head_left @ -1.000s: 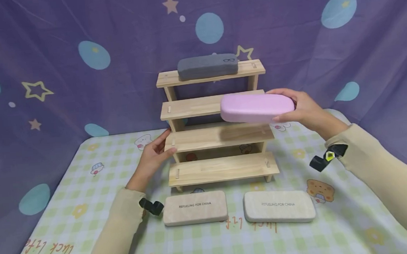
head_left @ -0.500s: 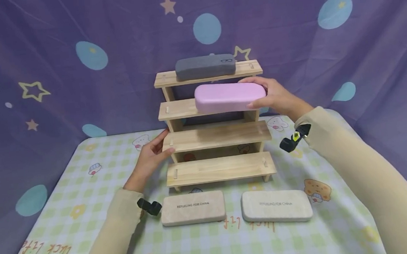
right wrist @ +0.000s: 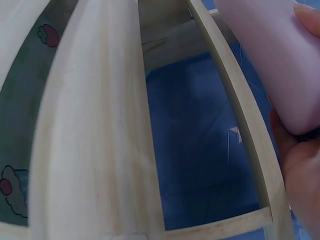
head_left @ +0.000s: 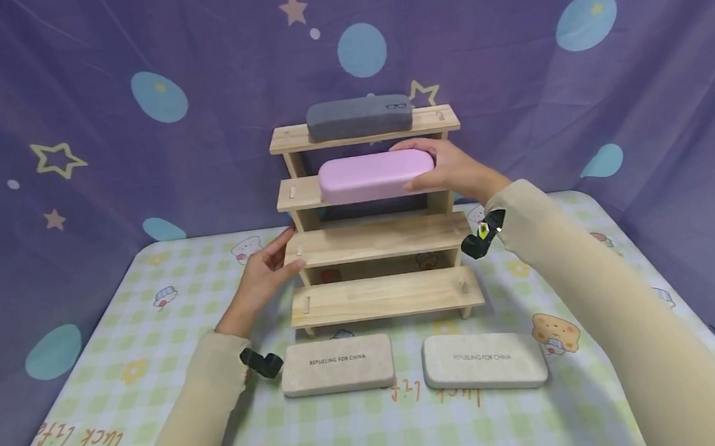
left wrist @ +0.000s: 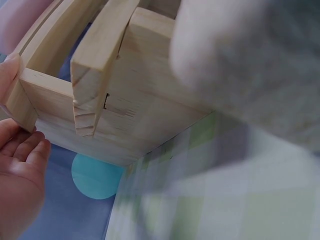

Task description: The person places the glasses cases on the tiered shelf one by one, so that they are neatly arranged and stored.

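My right hand (head_left: 457, 168) grips the right end of a glossy pink glasses case (head_left: 363, 177), thumb in front and fingers behind. The case is at the second tier from the top of a wooden step shelf (head_left: 378, 241); whether it touches the board cannot be told. In the right wrist view, the pink glasses case (right wrist: 280, 60) lies alongside that tier's board. My left hand (head_left: 260, 281) holds the shelf's left end, thumb over a lower board. The left wrist view shows thumb and fingers (left wrist: 30, 152) on either side of a board end.
A grey glasses case (head_left: 358, 118) rests on the top tier. Before the shelf lie a beige case (head_left: 338, 375) and an off-white case (head_left: 485, 370), both lettered, on a checked tablecloth (head_left: 126, 409). A purple patterned curtain (head_left: 224, 51) hangs behind.
My right hand has carried the pink glasses case leftward, from in front of the shelf's right side to the second tier. The left hand keeps its hold on the shelf.
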Available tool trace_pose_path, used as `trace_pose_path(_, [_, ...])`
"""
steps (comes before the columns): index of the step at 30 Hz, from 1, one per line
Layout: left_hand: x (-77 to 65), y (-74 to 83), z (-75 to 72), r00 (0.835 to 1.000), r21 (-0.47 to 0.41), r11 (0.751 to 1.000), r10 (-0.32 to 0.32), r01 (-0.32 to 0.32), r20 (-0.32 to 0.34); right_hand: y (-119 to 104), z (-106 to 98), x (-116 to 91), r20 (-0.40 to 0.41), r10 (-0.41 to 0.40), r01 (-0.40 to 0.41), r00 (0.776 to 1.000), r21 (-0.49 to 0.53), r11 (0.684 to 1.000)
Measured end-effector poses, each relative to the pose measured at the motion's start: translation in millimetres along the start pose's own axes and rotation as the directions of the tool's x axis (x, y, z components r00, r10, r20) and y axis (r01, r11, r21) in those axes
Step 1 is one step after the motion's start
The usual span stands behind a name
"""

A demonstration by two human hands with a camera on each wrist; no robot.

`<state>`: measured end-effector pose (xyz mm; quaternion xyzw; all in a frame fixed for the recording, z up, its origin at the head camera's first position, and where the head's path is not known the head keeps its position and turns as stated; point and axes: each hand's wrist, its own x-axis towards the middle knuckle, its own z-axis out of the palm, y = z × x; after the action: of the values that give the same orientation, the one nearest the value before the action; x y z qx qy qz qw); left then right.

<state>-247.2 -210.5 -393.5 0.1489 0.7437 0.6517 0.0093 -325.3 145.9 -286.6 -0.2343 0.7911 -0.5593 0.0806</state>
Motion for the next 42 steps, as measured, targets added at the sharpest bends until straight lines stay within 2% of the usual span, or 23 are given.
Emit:
trace_pose_path(7, [0.5,0.1,0.1,1.000,0.005,1.000,-0.004,0.004,-0.003,-1,2,11,-0.030,0.016,-0.017,0.999,-0.031,0.999])
trace_pose_path(12, [1.0,-1.2,0.2,1.000,0.001,1.000,-0.005,0.005,-0.007,-1,4,16,-0.042,-0.014,0.012,0.999,-0.052,0.999])
trace_pose_path(19, [0.9,-2.6,0.7,1.000,-0.005,1.000,0.016,-0.016,0.000,1,6,22,-0.030,-0.016,0.014,0.999,-0.068,0.998])
trace_pose_path(36, [0.2,1.8,-0.3,1.000,-0.004,1.000,-0.001,0.001,-0.008,2,8,26,-0.012,-0.035,0.034,0.999,-0.083,0.996])
trace_pose_path(42, [-0.1,2.6,0.8,1.000,-0.008,1.000,0.002,-0.002,-0.004,2,5,26,0.016,-0.010,0.012,1.000,-0.108,0.994])
